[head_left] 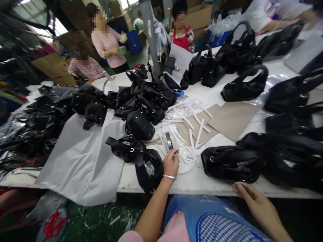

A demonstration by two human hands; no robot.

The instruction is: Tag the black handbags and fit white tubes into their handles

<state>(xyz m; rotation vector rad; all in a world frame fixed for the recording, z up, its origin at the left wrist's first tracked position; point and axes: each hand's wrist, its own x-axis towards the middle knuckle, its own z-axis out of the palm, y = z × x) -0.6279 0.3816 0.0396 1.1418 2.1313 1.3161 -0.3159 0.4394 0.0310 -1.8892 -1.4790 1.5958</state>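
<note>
My left hand, with a bracelet at the wrist, reaches over the table. Its fingertips are pinched together at the lower end of a clear plastic packet with a dark strip inside; what lies between them is too small to make out. Beside those fingers are white printed tags and a loop of white cord. At the table's front edge, my right hand has its fingers stretched out, with nothing seen in it. Just beyond it lies a black handbag. Another black bag stands left of my left hand.
Black bags are heaped on the left and more stand on the right. White tubes and brown card sheets lie mid-table. A grey-white sheet hangs over the front edge. A metal post rises behind; several people are beyond.
</note>
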